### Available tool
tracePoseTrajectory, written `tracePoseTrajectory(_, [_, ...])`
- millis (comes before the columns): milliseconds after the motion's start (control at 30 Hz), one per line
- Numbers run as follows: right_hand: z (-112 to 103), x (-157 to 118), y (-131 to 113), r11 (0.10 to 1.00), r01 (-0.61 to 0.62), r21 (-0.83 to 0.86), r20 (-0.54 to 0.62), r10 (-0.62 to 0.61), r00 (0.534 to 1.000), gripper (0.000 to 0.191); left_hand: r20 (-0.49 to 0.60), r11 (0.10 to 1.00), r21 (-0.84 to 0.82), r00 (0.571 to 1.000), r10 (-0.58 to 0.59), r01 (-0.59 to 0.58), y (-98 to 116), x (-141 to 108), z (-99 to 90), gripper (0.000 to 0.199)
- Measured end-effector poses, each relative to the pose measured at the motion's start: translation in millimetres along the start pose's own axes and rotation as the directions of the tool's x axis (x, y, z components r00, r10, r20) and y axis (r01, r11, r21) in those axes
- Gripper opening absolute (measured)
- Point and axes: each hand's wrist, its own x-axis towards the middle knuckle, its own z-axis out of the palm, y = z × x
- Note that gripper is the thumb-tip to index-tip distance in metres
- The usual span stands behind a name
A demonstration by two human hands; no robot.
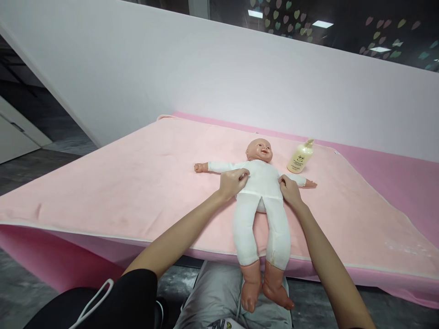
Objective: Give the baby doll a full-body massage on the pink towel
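Observation:
A baby doll (259, 183) lies face up on a pink blanket, its arms spread and its feet past the front edge over my lap. Its head, hands and feet are hard and skin-coloured; its body is white cloth. Curled at the doll's chest on the left side, my left hand (234, 183) has its fingers closed against the white cloth. My right hand (290, 188) is closed at the opposite side of the torso, just under the doll's outstretched arm. The fingertips of both hands are partly hidden. Beside the doll's head stands a pale yellow pump bottle (299, 157).
The pink blanket (137, 183) covers a table whose pink surface (387, 178) shows at the right. A white wall (219, 77) runs behind it, with dark glass (329, 32) bearing heart stickers above. Grey flooring (20, 283) shows at the lower left.

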Motion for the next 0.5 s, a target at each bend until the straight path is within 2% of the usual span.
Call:
tracePoseTrajectory(267, [1.2, 0.4, 2.0, 1.000, 0.000, -0.001, -0.002, 0.000, 1.000, 0.009, 0.055, 0.997, -0.011, 0.995, -0.082, 0.083, -4.1, 1.2, 2.2, 0.022])
tracePoseTrajectory(500, [0.5, 0.1, 3.4, 1.000, 0.014, 0.000, -0.011, -0.014, 1.000, 0.010, 0.164, 0.987, 0.019, 0.973, -0.163, 0.162, -2.9, 4.1, -3.3, 0.031])
